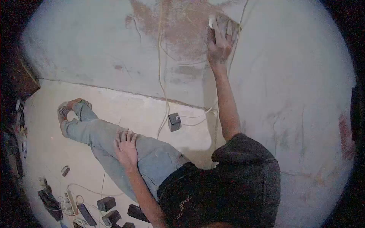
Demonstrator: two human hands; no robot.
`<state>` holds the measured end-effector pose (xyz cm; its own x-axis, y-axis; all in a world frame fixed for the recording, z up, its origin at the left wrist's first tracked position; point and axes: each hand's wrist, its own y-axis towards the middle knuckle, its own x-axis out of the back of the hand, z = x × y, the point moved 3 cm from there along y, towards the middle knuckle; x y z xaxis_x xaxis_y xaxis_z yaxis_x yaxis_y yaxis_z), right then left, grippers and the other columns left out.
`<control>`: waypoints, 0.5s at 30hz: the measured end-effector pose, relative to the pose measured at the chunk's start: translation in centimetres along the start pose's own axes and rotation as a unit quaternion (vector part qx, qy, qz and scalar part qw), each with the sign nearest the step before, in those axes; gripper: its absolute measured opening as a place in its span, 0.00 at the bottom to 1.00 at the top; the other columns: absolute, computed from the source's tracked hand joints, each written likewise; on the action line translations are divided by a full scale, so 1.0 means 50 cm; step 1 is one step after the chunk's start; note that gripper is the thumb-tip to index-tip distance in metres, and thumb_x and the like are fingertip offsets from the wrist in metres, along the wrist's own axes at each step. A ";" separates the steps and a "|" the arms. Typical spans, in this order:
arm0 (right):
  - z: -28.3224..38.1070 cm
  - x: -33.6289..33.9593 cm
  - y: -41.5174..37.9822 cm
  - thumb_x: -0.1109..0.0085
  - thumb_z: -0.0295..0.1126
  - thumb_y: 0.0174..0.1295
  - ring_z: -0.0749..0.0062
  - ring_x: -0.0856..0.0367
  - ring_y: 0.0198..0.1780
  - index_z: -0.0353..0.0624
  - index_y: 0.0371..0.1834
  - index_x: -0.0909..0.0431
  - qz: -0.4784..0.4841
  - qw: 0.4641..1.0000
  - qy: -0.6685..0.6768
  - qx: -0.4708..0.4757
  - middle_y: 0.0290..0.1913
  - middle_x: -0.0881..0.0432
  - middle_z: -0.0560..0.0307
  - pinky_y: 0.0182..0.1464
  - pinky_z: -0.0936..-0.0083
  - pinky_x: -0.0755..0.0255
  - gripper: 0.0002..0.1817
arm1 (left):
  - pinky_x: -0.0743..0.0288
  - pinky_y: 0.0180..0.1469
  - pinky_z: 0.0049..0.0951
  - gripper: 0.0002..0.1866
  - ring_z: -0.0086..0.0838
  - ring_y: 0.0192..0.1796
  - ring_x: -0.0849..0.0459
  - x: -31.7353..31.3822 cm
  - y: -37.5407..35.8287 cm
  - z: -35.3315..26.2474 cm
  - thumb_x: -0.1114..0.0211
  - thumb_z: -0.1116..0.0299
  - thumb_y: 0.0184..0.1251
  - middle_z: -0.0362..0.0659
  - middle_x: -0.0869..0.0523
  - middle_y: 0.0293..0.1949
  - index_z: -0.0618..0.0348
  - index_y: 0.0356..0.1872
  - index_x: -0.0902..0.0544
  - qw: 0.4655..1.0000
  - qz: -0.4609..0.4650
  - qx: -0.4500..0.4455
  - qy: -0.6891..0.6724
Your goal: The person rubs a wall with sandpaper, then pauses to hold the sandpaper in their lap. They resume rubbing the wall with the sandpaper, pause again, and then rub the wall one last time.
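Note:
My right hand is raised against the grey wall, at the side of a large reddish-brown scuffed patch. A thin piece with a pale edge shows at its fingers, pressed to the wall; what kind of thing it is I cannot make out. Close beside the hand a thin cable runs down the wall. My left hand lies flat on the thigh of my blue jeans, its fingers spread and nothing in them.
A black cube-shaped adapter with white cords sits on the floor by the wall. At lower left lie a power strip, a phone, dark boxes and tangled cables. A brown wooden piece stands far left.

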<state>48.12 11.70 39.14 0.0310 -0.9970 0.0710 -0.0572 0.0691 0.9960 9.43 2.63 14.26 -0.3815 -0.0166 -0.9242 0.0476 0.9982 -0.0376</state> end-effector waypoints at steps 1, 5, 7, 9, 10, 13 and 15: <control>0.003 0.008 -0.023 0.41 0.29 0.57 0.52 0.34 0.65 0.46 0.57 0.23 0.017 1.000 -0.019 0.002 0.56 0.22 0.50 0.70 0.51 0.49 0.21 | 0.38 0.63 0.45 0.25 0.43 0.56 0.31 0.000 0.000 -0.001 0.60 0.54 0.75 0.54 0.31 0.56 0.58 0.66 0.40 1.000 -0.016 0.002 0.001; 0.015 0.019 -0.090 0.41 0.26 0.56 0.51 0.32 0.64 0.47 0.57 0.22 0.038 0.998 -0.044 -0.003 0.56 0.21 0.51 0.70 0.52 0.50 0.22 | 0.38 0.63 0.45 0.25 0.43 0.57 0.32 0.013 0.003 -0.002 0.61 0.54 0.75 0.55 0.31 0.57 0.58 0.66 0.40 1.000 0.026 -0.002 0.006; 0.019 0.019 -0.080 0.41 0.26 0.56 0.51 0.33 0.64 0.48 0.56 0.22 0.016 0.999 -0.031 -0.003 0.56 0.21 0.51 0.71 0.52 0.51 0.21 | 0.39 0.63 0.46 0.25 0.45 0.58 0.33 0.015 0.004 0.000 0.62 0.54 0.75 0.56 0.32 0.57 0.58 0.66 0.41 1.000 0.007 0.011 -0.014; 0.020 0.009 -0.066 0.42 0.26 0.57 0.51 0.33 0.65 0.48 0.56 0.22 0.002 1.000 -0.016 -0.010 0.56 0.22 0.50 0.71 0.53 0.52 0.21 | 0.43 0.66 0.47 0.26 0.45 0.62 0.36 0.032 0.012 0.000 0.61 0.54 0.75 0.56 0.35 0.61 0.58 0.67 0.42 0.999 0.045 0.011 -0.014; 0.012 -0.002 -0.047 0.42 0.27 0.57 0.51 0.32 0.64 0.48 0.54 0.21 0.020 0.999 -0.014 -0.023 0.55 0.21 0.50 0.69 0.52 0.49 0.19 | 0.48 0.69 0.48 0.28 0.45 0.66 0.40 0.041 0.011 0.000 0.61 0.53 0.74 0.57 0.39 0.65 0.57 0.69 0.43 0.997 0.079 0.019 -0.014; 0.015 -0.014 0.023 0.42 0.31 0.60 0.52 0.26 0.56 0.48 0.50 0.19 -0.044 0.996 -0.068 0.039 0.48 0.18 0.49 0.58 0.52 0.40 0.15 | 0.48 0.69 0.48 0.27 0.45 0.65 0.39 0.043 0.014 -0.002 0.61 0.53 0.75 0.57 0.38 0.65 0.57 0.68 0.42 0.995 0.098 0.018 -0.007; -0.008 -0.034 0.034 0.41 0.31 0.58 0.53 0.36 0.67 0.47 0.56 0.23 0.076 0.993 0.028 -0.084 0.59 0.24 0.52 0.71 0.51 0.52 0.21 | 0.48 0.69 0.48 0.27 0.46 0.66 0.39 0.035 0.010 -0.003 0.61 0.53 0.75 0.57 0.39 0.65 0.57 0.68 0.42 0.997 0.073 0.020 -0.001</control>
<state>48.37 13.54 40.74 0.0905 -0.9714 0.2196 0.1014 0.2284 0.9683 8.66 3.13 12.70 -0.3664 0.1290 -0.9215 0.1398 0.9867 0.0826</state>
